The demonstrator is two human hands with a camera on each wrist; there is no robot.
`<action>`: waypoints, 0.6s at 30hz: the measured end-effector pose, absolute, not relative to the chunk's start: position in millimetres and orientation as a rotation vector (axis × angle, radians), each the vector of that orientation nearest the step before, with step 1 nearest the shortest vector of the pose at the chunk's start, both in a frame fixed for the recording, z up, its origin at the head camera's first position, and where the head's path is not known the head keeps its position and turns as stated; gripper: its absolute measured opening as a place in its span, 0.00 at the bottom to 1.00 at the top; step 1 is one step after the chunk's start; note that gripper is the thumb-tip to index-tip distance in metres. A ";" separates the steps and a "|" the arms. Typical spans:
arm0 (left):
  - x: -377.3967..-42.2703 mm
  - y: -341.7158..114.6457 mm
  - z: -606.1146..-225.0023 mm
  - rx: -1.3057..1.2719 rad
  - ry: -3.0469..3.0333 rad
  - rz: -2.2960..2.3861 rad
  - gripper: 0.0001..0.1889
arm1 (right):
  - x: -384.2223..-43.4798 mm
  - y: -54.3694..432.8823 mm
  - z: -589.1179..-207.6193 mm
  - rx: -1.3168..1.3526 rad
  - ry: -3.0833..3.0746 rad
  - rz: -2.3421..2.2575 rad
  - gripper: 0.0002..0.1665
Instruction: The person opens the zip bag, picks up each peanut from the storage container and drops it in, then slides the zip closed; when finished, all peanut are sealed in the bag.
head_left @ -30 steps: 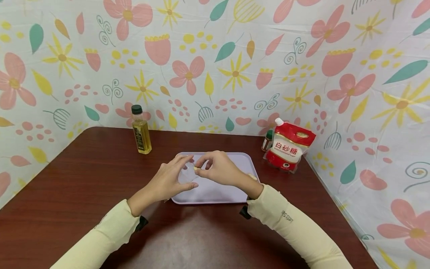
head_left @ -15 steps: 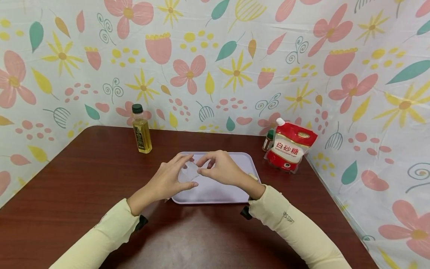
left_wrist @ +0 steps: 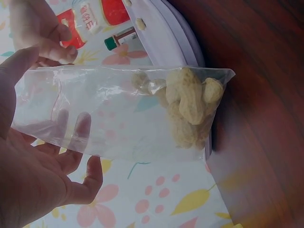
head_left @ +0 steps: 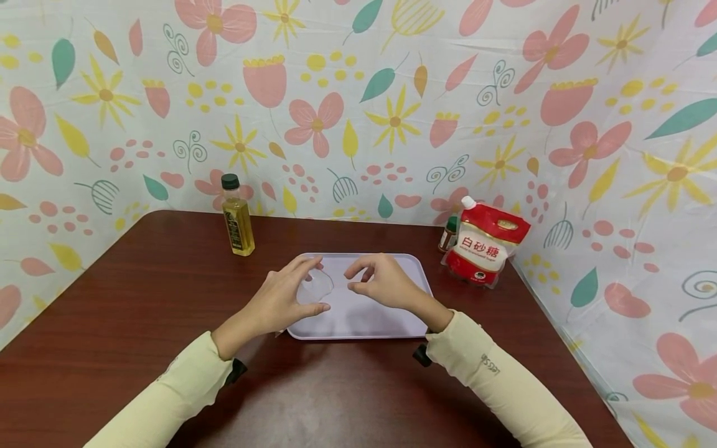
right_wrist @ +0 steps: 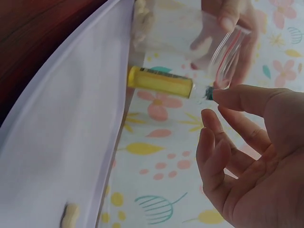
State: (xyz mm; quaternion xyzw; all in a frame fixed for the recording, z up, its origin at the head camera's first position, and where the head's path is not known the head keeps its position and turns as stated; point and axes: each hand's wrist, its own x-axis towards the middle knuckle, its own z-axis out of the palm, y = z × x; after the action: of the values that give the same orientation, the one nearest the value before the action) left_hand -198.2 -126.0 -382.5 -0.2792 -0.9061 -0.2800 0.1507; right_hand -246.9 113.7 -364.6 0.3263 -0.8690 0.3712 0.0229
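Note:
My left hand (head_left: 277, 302) holds a clear zip bag (left_wrist: 109, 109) near its mouth, with the thumb on one side and fingers on the other. Several peanuts in their shells (left_wrist: 190, 97) lie bunched at the bag's bottom end. The bag's mouth, with a red zip line, faces my right hand (head_left: 386, 283). That hand stays just right of the mouth, thumb and fingers bent and apart, nothing between them. Both hands are above a pale lilac tray (head_left: 364, 323). Another peanut (right_wrist: 71, 216) lies on the tray in the right wrist view.
On the dark wooden table (head_left: 140, 298), an oil bottle (head_left: 238, 224) stands behind and left of the tray. A red and white sugar pouch (head_left: 482, 246) and a small green-capped jar (head_left: 449, 235) stand at the back right. Floral cloth (head_left: 358, 124) hangs behind the table.
One second ago my right fingers pinched a small pale peanut at the bag's mouth. The peanut has left them, and the right hand has drawn back right. The left hand stays put.

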 end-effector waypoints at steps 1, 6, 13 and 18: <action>-198.3 -125.9 -382.5 -0.801 -2.603 -0.803 0.45 | -247.9 115.5 -365.8 1.002 -2.695 1.148 0.08; -197.7 -125.6 -382.1 -0.796 -2.609 -0.808 0.44 | -251.2 122.7 -369.8 0.972 -2.716 1.122 0.07; -197.2 -126.4 -381.2 -0.777 -2.619 -0.812 0.45 | -257.5 131.4 -376.7 0.958 -2.710 1.107 0.07; -196.6 -126.3 -381.4 -0.775 -2.626 -0.821 0.45 | -260.9 135.2 -380.3 0.938 -2.728 1.104 0.07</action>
State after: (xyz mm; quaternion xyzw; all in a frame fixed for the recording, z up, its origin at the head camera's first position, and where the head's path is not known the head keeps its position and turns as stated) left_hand -196.6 -126.3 -381.4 -0.2685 -0.9095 -0.2843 0.1409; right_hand -260.9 135.2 -380.3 0.3034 -0.8829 0.3574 0.0263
